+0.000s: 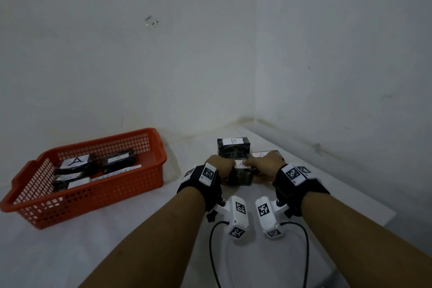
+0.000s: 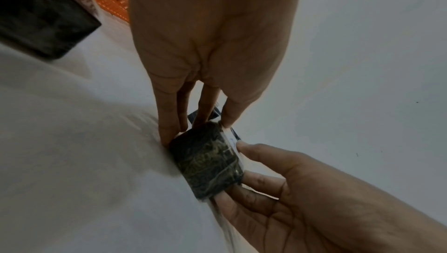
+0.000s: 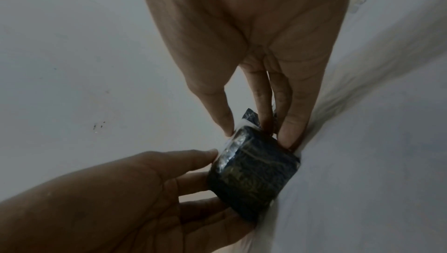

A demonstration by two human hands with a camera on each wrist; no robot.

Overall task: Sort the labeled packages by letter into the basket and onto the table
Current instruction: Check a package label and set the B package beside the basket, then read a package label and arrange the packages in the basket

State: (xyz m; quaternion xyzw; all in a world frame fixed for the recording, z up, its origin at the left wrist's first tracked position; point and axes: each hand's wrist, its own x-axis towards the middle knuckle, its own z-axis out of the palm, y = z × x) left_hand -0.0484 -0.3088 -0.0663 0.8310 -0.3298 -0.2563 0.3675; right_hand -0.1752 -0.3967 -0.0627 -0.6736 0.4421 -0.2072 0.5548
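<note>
On the white tabletop (image 1: 131, 229) the orange basket (image 1: 140, 177) holds packages marked A. Near the corner, left hand (image 1: 221, 165) and right hand (image 1: 266, 162) together grip the A package (image 1: 240, 174), just before the B package (image 1: 233, 147).

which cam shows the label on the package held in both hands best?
Head view: the held package shows its white label with an A on top, between left hand and right hand. Wrist views show mostly its dark wrapped side; the label is a thin edge-on sliver.
</note>
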